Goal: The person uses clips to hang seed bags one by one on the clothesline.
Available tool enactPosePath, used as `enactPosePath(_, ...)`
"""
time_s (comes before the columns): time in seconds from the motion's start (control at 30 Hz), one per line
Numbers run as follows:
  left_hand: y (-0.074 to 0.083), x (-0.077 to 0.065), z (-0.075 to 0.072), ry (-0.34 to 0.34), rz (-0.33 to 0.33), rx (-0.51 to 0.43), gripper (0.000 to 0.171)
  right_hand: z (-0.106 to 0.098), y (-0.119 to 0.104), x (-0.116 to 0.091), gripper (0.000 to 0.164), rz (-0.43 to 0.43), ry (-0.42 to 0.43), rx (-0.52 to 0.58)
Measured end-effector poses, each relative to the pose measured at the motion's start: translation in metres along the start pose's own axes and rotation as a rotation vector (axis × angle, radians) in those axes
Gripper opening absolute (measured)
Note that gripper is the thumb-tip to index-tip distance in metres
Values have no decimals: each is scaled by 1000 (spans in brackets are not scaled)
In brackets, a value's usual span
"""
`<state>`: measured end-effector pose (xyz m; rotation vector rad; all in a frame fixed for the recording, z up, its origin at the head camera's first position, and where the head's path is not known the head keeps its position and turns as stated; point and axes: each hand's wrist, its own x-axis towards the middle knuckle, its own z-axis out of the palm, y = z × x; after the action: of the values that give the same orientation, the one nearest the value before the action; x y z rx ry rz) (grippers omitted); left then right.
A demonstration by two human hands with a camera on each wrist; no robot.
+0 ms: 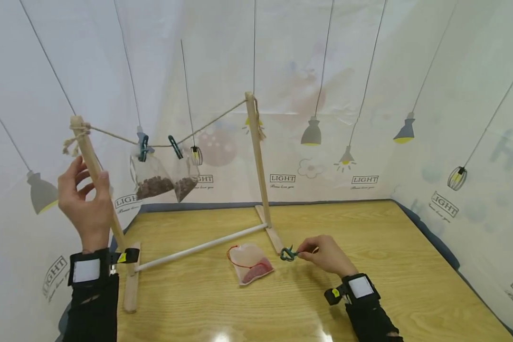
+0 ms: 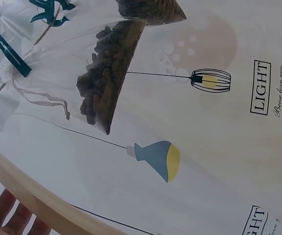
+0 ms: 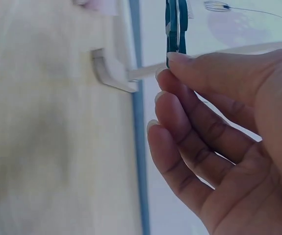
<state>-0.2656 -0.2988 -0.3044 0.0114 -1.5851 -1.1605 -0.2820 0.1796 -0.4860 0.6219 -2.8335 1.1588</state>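
Observation:
My left hand (image 1: pixel 87 202) grips the left wooden post (image 1: pixel 95 166) of a small drying rack, thumb on one side and fingers on the other. From the rope (image 1: pixel 215 124) between the posts hang two clear drawstring bags with dark brown pieces: the left bag (image 1: pixel 153 186) and the right bag (image 1: pixel 185 185). Dark green clothespins (image 1: pixel 143 148) clip them there. Low over the table, my right hand (image 1: pixel 327 256) pinches another green clothespin (image 1: pixel 288 254) between thumb and index finger. Left of it, a drawstring pouch (image 1: pixel 250 266) with a red cord and pinkish contents lies flat.
A white rod (image 1: pixel 201 247) joins the rack's feet near the table top. The right post (image 1: pixel 258 161) stands on a flat wooden foot (image 1: pixel 270 232). Behind the wooden table (image 1: pixel 346 228) hangs a pale backdrop (image 1: pixel 367 85) printed with lamps.

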Motion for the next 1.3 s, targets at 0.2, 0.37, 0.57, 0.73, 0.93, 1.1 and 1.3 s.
enactPosePath(0.2, 5, -2, -1, 23, 25, -31, 59, -24, -9, 0, 7, -1, 65, -11)
enactPosePath(0.37, 17, -8, 2, 52, 44, -68, 67, -44, -22, 2, 8, -30, 121, -31)
enactPosePath(0.57, 40, -18, 9, 57, 119, -149, 67, -62, -42, 6, 6, -93, 177, -38)
enactPosePath(0.73, 57, -29, 18, 29, 166, -200, 65, -74, -60, 11, 5, -146, 205, -39)
enactPosePath(0.93, 57, -47, 34, -57, 209, -247, 66, -84, -79, 17, 5, -223, 243, -46)
enactPosePath(1.1, 49, -67, 54, -162, 258, -333, 67, -90, -97, 19, 5, -273, 266, -51)
enactPosePath(1.3, 52, -97, 79, -334, 298, -419, 67, -90, -116, 21, 5, -322, 296, -46)
